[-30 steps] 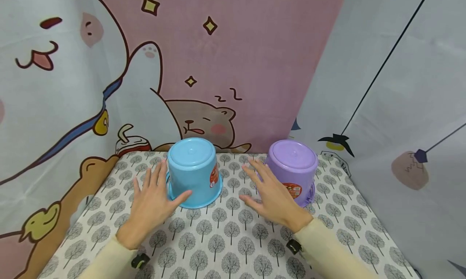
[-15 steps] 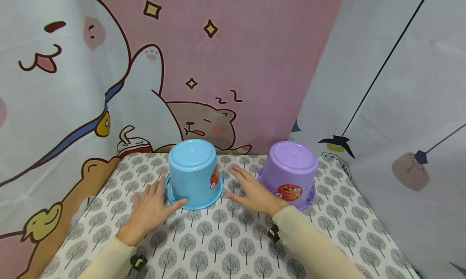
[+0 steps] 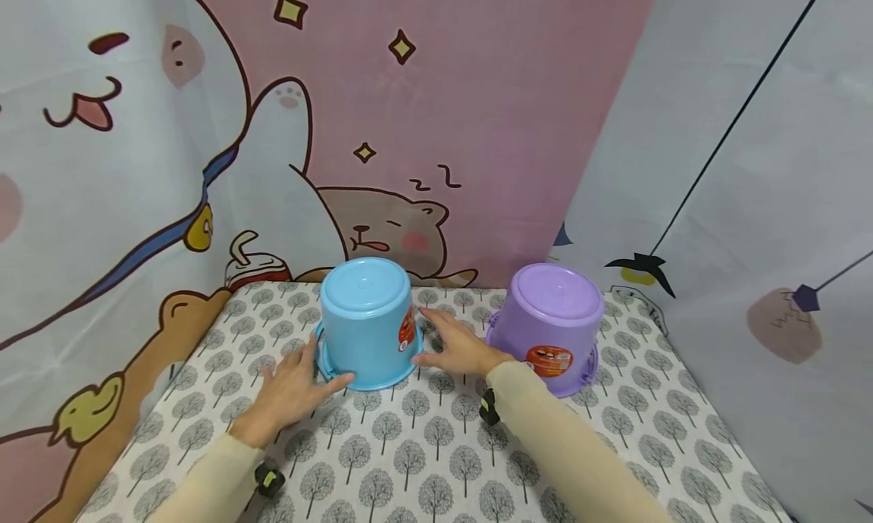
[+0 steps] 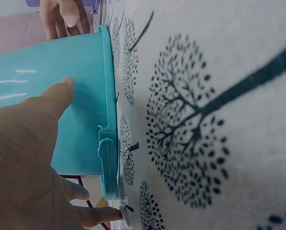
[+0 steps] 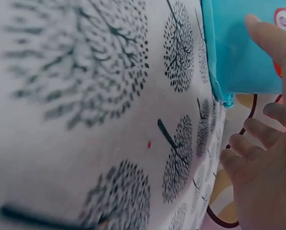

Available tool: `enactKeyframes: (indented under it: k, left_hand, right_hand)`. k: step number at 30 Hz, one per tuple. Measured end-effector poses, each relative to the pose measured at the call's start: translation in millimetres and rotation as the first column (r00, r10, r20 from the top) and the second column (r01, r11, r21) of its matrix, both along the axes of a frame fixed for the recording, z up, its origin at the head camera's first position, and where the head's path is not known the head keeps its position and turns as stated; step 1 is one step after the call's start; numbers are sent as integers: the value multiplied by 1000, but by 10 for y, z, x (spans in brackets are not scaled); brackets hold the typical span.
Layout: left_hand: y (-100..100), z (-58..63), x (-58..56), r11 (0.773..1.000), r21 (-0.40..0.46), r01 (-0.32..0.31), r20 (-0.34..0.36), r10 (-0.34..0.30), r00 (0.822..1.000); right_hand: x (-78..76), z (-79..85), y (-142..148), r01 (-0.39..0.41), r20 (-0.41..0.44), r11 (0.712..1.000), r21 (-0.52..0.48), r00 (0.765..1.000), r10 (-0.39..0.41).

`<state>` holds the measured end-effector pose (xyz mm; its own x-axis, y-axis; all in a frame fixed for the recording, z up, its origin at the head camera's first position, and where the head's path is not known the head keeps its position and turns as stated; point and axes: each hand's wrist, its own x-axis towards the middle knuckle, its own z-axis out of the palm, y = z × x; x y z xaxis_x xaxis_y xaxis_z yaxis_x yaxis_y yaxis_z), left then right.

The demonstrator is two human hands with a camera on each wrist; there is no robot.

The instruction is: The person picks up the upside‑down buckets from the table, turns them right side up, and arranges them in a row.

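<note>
A light blue bucket (image 3: 364, 333) stands upside down on the cloth, its rim down, with a red label on its right side. My left hand (image 3: 289, 390) is at its left, fingers spread and thumb in front of the wall. In the left wrist view the thumb lies over the blue wall (image 4: 85, 62); whether it touches I cannot tell. My right hand (image 3: 457, 346) is on the other side, its fingers and thumb apart, near the label. The right wrist view shows that hand's fingers (image 5: 258, 132) extended beside the bucket, contact unclear.
An upturned purple bucket (image 3: 559, 318) with a red label stands to the right, behind my right forearm. The table has a tree-print cloth (image 3: 409, 462). Behind it hangs a cartoon-print curtain (image 3: 505, 129).
My right hand has moved left, from in front of the purple bucket to the blue bucket's right side. The left hand has shifted only slightly. Both buckets stay in place.
</note>
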<state>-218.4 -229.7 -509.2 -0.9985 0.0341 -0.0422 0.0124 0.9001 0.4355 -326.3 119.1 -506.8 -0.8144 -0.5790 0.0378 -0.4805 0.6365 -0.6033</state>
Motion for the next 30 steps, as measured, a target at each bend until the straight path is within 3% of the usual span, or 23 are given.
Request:
enactKeyframes:
  k: [6,15,22,26,30]
  left_hand:
    - [36,11,-30,999,34,10,6,-10,1000]
    - [87,-38,-76,995,94,26,-27,-24,999]
    - [113,-121,-100,988,143,58,-96,-44,994]
    - [117,-99,-115,984,168,63,-132,-41,990]
    - [124,-51,-123,978,205,49,-120,-25,992]
  right_hand:
    - [-159,-53,-108,-25,9,1000,-16,1000,25]
    - [-269,-130,-193,-178,79,972,-154,978,191]
    - [-265,-208,-182,-189,113,963,-194,970,213]
    - [-275,-195,-183,-192,95,963,-190,973,212]
    - [-277,-166,-182,-176,78,966,-187,978,193]
